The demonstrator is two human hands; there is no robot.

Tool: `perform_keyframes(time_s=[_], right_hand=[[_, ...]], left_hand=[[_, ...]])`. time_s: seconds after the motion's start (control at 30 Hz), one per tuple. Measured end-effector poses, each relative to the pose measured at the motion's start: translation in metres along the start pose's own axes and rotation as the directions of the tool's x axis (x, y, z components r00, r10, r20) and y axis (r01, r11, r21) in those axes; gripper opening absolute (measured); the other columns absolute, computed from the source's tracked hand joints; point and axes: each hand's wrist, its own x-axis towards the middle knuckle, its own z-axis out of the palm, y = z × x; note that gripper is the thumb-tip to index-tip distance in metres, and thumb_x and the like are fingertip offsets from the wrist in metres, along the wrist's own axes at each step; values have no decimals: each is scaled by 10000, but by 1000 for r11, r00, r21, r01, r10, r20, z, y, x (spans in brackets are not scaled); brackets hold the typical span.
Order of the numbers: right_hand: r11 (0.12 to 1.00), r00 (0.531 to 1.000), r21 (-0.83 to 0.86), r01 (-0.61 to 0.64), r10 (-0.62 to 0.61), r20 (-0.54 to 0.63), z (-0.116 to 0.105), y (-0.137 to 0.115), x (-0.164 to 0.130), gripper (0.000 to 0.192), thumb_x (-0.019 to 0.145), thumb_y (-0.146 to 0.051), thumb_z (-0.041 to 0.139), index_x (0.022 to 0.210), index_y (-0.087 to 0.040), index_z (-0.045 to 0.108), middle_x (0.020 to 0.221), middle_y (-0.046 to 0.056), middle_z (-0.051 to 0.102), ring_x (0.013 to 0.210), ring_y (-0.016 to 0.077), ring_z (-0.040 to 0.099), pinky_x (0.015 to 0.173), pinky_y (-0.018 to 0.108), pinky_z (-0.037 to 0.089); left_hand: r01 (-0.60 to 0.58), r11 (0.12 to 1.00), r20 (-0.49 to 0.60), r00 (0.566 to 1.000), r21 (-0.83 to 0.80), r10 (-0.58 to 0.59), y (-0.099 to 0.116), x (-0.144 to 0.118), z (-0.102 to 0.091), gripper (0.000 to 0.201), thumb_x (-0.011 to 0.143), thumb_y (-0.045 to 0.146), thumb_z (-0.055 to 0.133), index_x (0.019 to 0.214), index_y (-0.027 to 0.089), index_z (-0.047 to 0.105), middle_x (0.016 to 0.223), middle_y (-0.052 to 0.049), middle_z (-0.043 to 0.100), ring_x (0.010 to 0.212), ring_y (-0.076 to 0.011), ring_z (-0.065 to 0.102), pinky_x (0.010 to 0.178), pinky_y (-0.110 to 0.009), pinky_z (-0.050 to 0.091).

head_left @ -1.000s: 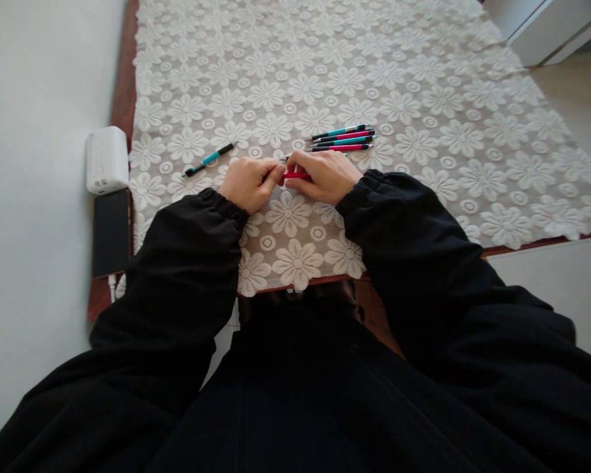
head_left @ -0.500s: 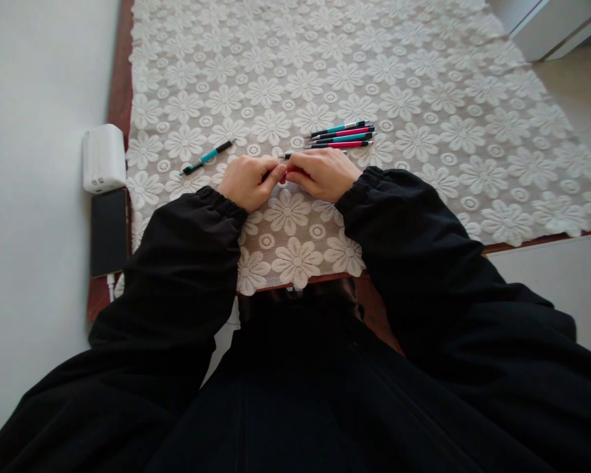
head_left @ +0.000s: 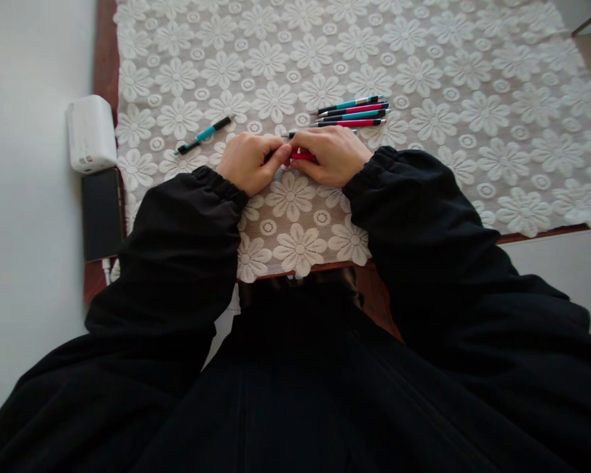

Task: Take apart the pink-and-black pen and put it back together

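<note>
My left hand (head_left: 250,163) and my right hand (head_left: 333,156) meet near the front edge of the table, thumbs and fingers closed. Between them is a red and black pen (head_left: 303,156), its red part showing at the right fingertips and the rest hidden by my fingers. Just behind the right hand lies another pen (head_left: 291,135), mostly covered by that hand. Beyond it several teal, pink and black pens (head_left: 352,113) lie side by side. A teal and black pen (head_left: 205,134) rests aslant to the left of my left hand.
A white lace tablecloth (head_left: 295,246) with a flower pattern covers the table. At the left edge stand a white power adapter or block (head_left: 92,133) and a dark phone-like slab (head_left: 102,215) with a white cable (head_left: 106,269). A white wall or surface borders the left side.
The fingers of my right hand have shifted, and more of the red pen shows between the hands. The camera has tilted slightly, moving the table's things up in view.
</note>
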Motion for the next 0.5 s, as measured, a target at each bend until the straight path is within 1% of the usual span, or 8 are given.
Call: perform_keyframes(time_s=[0.17,0.4,0.5], right_hand=[[999,999,-33,-18,19,31,-3,-1,-2,298,998,-497,442,1090,-295,641,1160,45,705,1051,267,620,850,400,440],[997,996,-64,-46,51,74,-6,-4,-3,338,1004,-479,420,1172,-293,648,1207,45,701,1121,265,610,872,385,435],[998,998,-53,-26,29,57,-7,-5,-2,346,1005,-431,417,1174,-268,671,1199,62,703,1100,275,630,852,389,429]], left_hand=[[16,1000,16,1000,-10,-16,0,0,0,388,1024,467,472,788,241,682,612,-40,600,679,-212,603,618,-347,360],[6,1000,20,1000,25,-6,0,-1,-1,401,1033,454,446,809,252,710,628,-42,629,666,-212,610,616,-353,385],[8,1000,18,1000,18,-8,-1,-1,0,398,1032,450,446,826,246,719,635,-43,636,674,-215,618,624,-352,399]])
